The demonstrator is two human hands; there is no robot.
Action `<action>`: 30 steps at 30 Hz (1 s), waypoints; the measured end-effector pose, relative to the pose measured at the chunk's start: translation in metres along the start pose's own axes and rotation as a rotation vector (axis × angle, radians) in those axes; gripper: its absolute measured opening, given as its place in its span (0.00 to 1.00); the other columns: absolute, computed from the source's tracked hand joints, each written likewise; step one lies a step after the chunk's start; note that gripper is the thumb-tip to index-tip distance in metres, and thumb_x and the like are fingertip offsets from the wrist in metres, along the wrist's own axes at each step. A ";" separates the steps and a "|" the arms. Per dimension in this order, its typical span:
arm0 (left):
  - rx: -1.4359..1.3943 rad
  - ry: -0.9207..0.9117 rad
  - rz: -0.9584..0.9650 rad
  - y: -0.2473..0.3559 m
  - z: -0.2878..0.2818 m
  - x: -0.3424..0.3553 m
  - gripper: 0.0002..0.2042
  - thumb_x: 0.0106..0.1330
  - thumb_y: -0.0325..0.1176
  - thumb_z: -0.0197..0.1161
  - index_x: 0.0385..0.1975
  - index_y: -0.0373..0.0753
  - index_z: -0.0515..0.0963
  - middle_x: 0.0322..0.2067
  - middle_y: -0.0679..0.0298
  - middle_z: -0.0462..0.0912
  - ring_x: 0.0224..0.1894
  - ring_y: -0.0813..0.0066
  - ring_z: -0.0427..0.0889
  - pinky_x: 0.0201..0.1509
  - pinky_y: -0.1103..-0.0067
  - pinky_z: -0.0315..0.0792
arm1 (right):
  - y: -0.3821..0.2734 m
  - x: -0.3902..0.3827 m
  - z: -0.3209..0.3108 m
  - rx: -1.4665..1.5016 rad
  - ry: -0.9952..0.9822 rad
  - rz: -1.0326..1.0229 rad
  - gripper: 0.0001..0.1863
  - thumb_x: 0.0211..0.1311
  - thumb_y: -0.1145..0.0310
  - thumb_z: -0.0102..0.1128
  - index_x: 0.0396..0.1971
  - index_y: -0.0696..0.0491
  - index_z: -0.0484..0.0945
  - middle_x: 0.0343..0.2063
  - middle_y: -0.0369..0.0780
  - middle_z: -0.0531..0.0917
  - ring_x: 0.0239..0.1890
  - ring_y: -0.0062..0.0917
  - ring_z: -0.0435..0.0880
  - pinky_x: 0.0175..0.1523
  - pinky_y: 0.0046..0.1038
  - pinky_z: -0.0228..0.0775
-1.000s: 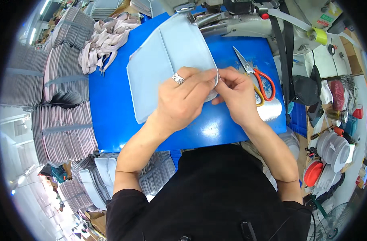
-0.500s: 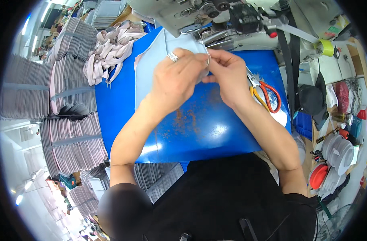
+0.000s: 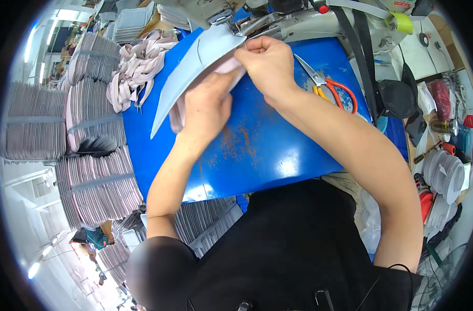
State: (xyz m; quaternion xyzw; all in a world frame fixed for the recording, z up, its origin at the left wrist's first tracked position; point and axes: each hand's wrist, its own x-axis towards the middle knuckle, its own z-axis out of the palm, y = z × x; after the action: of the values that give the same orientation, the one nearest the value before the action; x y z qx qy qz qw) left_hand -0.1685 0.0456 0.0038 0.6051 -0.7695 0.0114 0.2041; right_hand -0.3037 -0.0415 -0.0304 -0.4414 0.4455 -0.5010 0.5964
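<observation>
A light blue fabric panel (image 3: 195,62) with a pink underside slants over the blue table, its far end under the sewing machine's head (image 3: 223,18). My left hand (image 3: 208,101) is beneath the lifted blue layer and grips the pink layer (image 3: 227,65), its fingertips partly hidden. At the panel's right edge, close to the machine, my right hand (image 3: 270,65) pinches the fabric rim between thumb and bent fingers. Scissors (image 3: 332,90) with one red and one yellow handle lie right of my right hand.
Tied stacks of grey and pink panels (image 3: 94,111) stand along the left side. A heap of pale pink strips (image 3: 143,65) lies at the table's (image 3: 257,171) far left corner. Black straps (image 3: 358,57) hang at the right, beside a yellow-green tape roll (image 3: 399,23).
My left hand has gone from on top of the panel to underneath, lifting and tilting the blue layer so its pink side shows. My right hand has moved slightly left and away from me.
</observation>
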 end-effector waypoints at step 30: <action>0.789 -0.413 0.464 0.013 -0.098 0.073 0.25 0.59 0.30 0.65 0.60 0.47 0.82 0.38 0.58 0.84 0.30 0.63 0.89 0.36 0.74 0.83 | -0.006 0.001 -0.018 0.334 -0.250 0.279 0.16 0.67 0.73 0.67 0.51 0.64 0.83 0.34 0.38 0.87 0.30 0.19 0.85 0.34 0.23 0.79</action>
State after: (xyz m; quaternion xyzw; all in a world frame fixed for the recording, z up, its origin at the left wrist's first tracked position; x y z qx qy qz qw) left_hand -0.1647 0.0076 0.1206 0.4386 -0.8453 0.2265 -0.2046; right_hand -0.3224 -0.0447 -0.0284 -0.3294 0.3359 -0.4220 0.7749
